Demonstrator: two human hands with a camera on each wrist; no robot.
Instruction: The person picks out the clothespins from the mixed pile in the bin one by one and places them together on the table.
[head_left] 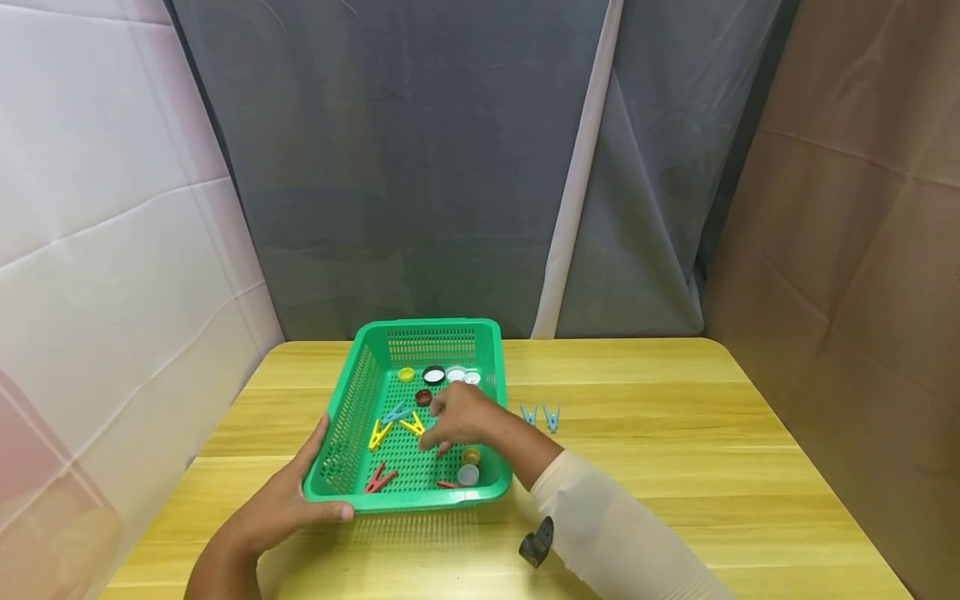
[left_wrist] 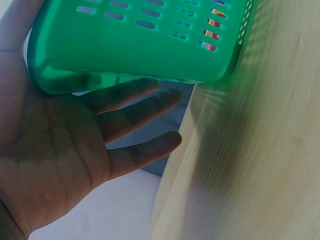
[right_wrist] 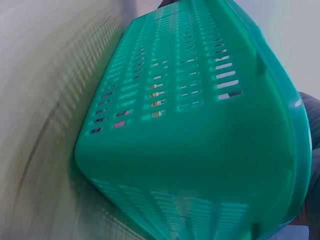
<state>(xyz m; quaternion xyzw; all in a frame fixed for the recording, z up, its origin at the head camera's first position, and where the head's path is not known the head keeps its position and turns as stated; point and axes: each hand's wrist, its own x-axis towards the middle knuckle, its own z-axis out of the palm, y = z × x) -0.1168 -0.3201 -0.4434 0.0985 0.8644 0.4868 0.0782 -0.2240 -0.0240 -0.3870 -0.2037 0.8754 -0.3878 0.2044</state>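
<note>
A green plastic basket (head_left: 408, 501) stands on the table, holding clothespins and bottle caps. My left hand (head_left: 281, 504) touches its near left corner, thumb along the front rim; the left wrist view shows straight, spread fingers. My right hand (head_left: 467, 414) reaches over the right rim into the basket, thumb and forefinger apart. Nearest these fingertips is a yellow clothespin (head_left: 413, 425). Another yellow clothespin (head_left: 379, 435), a blue clothespin (head_left: 396, 414) and a red clothespin (head_left: 380, 479) lie to the left. A red piece (head_left: 441, 454) beneath the right hand is partly hidden. The right wrist view shows only the basket's outside.
At the basket's far end lie a yellow cap (head_left: 406, 375), a black-rimmed cap (head_left: 433, 376) and white caps (head_left: 472, 379). A dark red cap (head_left: 423, 397) lies nearer, and a pale cap (head_left: 468, 476) at the near right. Two blue clothespins (head_left: 552, 419) lie on the table (head_left: 675, 467).
</note>
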